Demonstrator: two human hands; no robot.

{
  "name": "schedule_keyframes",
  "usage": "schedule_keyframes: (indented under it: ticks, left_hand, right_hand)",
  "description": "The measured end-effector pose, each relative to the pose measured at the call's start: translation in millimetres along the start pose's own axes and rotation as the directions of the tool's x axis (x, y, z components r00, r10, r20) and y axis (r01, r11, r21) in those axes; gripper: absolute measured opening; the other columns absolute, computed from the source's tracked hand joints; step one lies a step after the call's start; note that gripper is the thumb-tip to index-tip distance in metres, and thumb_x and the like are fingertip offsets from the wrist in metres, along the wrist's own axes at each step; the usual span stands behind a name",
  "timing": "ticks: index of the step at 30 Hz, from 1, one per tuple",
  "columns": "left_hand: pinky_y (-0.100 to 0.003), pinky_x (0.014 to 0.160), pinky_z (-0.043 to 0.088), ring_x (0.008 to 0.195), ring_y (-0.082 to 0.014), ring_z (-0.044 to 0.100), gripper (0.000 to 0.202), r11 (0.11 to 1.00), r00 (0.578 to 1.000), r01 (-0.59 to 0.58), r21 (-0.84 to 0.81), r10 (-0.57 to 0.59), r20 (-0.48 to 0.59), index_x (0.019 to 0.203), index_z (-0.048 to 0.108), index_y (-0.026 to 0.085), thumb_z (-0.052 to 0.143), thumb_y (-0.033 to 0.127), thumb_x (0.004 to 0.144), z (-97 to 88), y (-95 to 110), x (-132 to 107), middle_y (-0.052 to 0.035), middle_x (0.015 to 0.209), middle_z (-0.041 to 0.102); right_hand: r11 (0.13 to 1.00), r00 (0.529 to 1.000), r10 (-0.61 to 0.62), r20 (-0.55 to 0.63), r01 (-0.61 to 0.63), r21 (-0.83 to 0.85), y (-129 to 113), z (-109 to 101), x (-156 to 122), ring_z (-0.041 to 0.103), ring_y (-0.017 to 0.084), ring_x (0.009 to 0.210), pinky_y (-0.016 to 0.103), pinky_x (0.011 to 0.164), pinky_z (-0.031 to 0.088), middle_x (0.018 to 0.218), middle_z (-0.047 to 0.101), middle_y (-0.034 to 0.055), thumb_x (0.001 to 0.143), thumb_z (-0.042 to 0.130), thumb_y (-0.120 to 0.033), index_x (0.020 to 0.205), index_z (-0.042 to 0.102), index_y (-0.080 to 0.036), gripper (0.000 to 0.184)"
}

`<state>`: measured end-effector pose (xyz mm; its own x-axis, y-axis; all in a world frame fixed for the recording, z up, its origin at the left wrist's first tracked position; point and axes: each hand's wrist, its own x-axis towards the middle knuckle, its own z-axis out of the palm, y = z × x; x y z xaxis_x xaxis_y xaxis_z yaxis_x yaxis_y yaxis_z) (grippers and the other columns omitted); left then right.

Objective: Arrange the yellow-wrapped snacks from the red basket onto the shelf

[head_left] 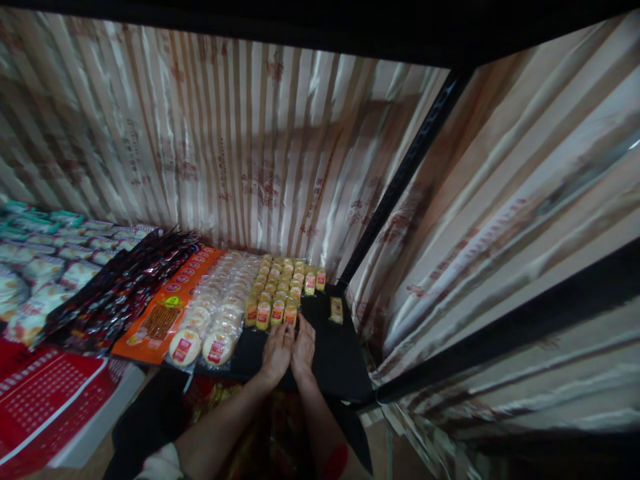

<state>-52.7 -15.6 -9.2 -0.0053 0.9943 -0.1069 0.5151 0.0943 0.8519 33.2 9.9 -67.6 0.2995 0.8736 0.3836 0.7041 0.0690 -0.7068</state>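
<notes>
Small yellow wrapped cakes (263, 313) with red labels stand in tight rows at the right part of a black shelf (330, 363). My left hand (279, 350) and my right hand (303, 345) lie side by side at the front of these rows. Their fingers close about the front wrapped cake (290, 313) at the right end, the left at its lower front, the right along its right side. The fingertips are partly hidden. Apart from the rows, a single pale wrapped cake (337, 310) lies near the shelf's right edge.
Left of the rows lie clear-wrapped round white biscuits (219, 347), an orange snack bag (160, 320), dark shiny packets (115, 293) and white packets (80, 273). A black post (405, 177) rises at the back right corner before a wrinkled printed sheet (260, 147). Below is a red-and-white box (55, 400).
</notes>
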Motion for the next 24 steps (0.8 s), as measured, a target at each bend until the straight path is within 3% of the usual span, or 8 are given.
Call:
schedule_keyframes:
  ticks: [5,12,24]
  left_hand:
    - [-0.023,0.106,0.03,0.119,-0.015,0.047,0.046,1.0,1.0,-0.009,0.001,0.009,-0.01,0.123,0.052,0.008,0.03,0.019,0.084,-1.5,4.1,-4.0,-0.0119,0.128,0.053]
    - [-0.023,0.104,0.033,0.118,-0.0137,0.049,0.042,1.0,0.999,-0.003,-0.02,0.002,-0.04,0.118,0.056,0.015,0.032,0.02,0.084,-2.6,4.1,-9.7,-0.0081,0.126,0.056]
    - [-0.023,0.102,0.035,0.113,-0.0143,0.052,0.042,0.998,0.998,-0.057,-0.035,0.056,-0.034,0.117,0.056,0.012,0.03,0.02,0.084,0.3,-8.1,-31.3,-0.0101,0.12,0.059]
  right_hand:
    - [1.0,1.0,-0.005,-0.03,0.006,0.011,1.8,1.1,0.0,0.05,0.025,0.109,0.04,0.095,0.041,0.114,0.06,0.0157,0.082,0.038,-0.039,0.118,0.056,-0.011,0.049]
    - [0.998,0.997,-0.018,-0.073,0.022,0.051,4.6,2.3,-7.0,0.052,0.025,0.107,0.042,0.092,0.042,0.112,0.061,0.0155,0.079,0.039,-0.034,0.113,0.058,-0.013,0.044]
    - [0.988,0.999,0.022,-0.031,-0.017,0.156,-16.2,-8.9,-49.6,0.053,0.02,0.109,0.036,0.097,0.042,0.114,0.06,0.0109,0.075,0.036,-0.022,0.113,0.059,-0.017,0.045]
